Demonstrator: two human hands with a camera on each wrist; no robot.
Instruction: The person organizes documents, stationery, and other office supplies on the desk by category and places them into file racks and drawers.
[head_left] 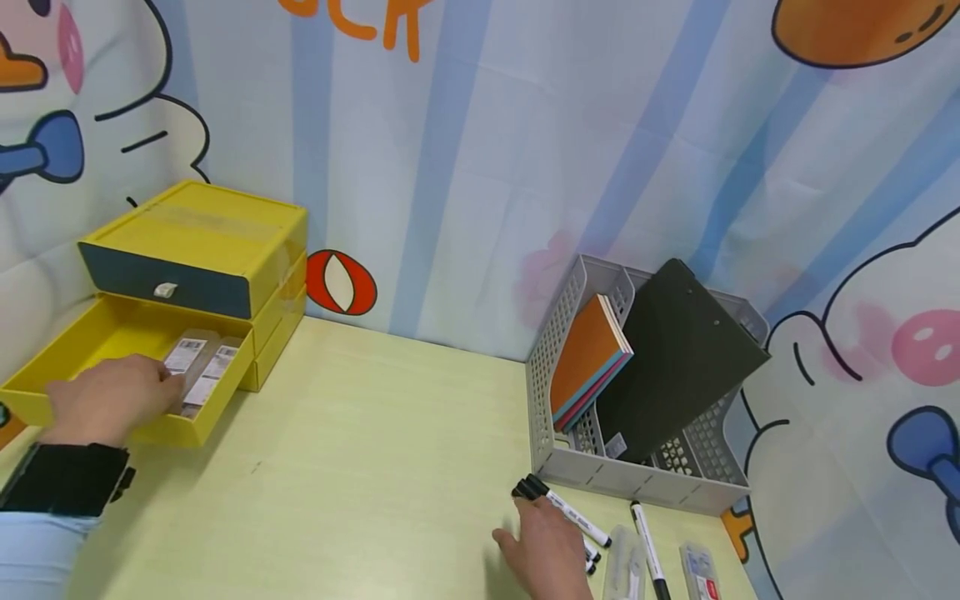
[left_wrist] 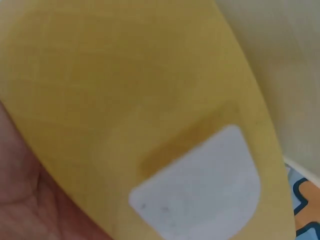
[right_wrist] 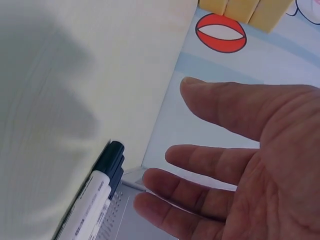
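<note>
My left hand point(head_left: 112, 396) reaches over the front of a pulled-out yellow drawer point(head_left: 112, 321), its fingertips beside two clear cases with white labels point(head_left: 186, 354). Whether those fingers grip anything is hidden. The left wrist view is filled by the drawer's yellow front and its white pull tab point(left_wrist: 205, 185), with part of the palm at the lower left. Over the table at the lower right, my right hand point(head_left: 547, 546) has its fingers apart and gently bent, holding nothing. Close to it lie several white markers with black caps point(right_wrist: 90, 205), bunched together.
The yellow drawer unit point(head_left: 195, 225) stands at the back left. A grey file rack point(head_left: 622, 475) at the right holds notebooks point(head_left: 585, 354) and a black clipboard point(head_left: 667, 358). Near the right front edge lie another marker point(head_left: 648, 546), a clear case point(head_left: 624, 567) and a small labelled box point(head_left: 700, 571).
</note>
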